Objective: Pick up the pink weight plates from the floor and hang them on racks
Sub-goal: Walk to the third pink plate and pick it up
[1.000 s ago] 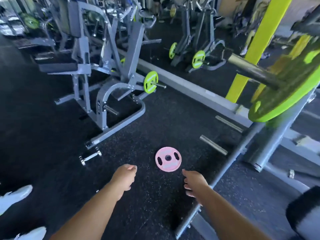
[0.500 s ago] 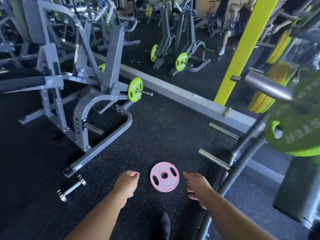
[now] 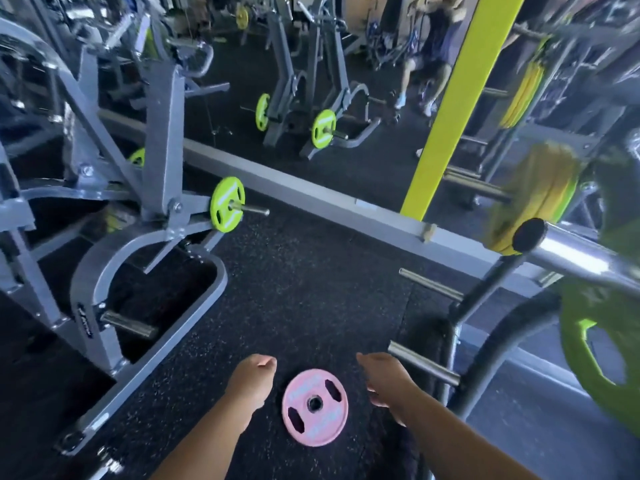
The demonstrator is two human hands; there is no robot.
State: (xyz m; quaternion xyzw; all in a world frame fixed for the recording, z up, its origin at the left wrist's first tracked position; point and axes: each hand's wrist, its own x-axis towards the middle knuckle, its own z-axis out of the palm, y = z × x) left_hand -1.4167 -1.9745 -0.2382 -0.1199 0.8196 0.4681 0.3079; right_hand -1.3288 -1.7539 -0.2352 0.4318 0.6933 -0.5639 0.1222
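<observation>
Nearest the camera, two bare forearms are reaching forward and down over the dark speckled floor (image 3: 304,289). The left hand (image 3: 251,379) is hanging with its fingers curled into a loose fist, gripping nothing. The right hand (image 3: 384,377) is hovering with its fingers partly open and bent downward, also empty. Between them, the pink weight plate (image 3: 314,407) is lying flat on the floor, touching neither hand. Just right of the right hand, a steel peg (image 3: 424,363) is sticking out from a dark rack. Farther off on the left, a green plate (image 3: 227,204) is sitting on a grey machine.
</observation>
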